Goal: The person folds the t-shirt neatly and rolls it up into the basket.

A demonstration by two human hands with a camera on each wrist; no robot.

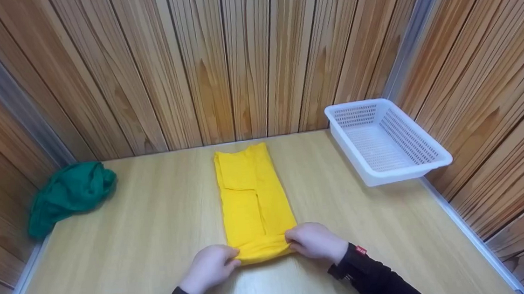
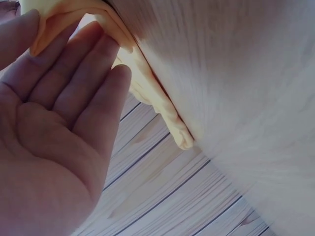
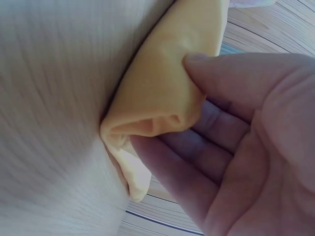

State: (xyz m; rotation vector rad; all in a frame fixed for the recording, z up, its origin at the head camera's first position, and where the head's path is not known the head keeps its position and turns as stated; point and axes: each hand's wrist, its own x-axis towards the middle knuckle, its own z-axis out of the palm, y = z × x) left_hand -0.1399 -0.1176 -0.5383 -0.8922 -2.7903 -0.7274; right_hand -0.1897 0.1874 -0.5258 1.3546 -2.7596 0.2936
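A yellow cloth (image 1: pixel 244 214), folded into a long strip, lies on the table with its far end near the back wall. Its near end is turned up into a thick bunched fold. At the left corner of that fold my left hand (image 1: pixel 210 265) pinches the fabric; in the left wrist view the thumb and fingers (image 2: pixel 83 73) have the cloth edge between them. My right hand (image 1: pixel 316 243) grips the opposite corner. In the right wrist view its thumb lies on top of the yellow fabric (image 3: pixel 162 73), the fingers underneath, and rolled layers show at the side.
A white perforated plastic basket (image 1: pixel 406 173) stands at the back right, near the side wall. A crumpled green cloth (image 1: pixel 73 190) lies at the table's left edge, partly hanging over it. Wood-panelled walls (image 1: pixel 246 64) enclose the table (image 1: pixel 147 231) at the back and both sides.
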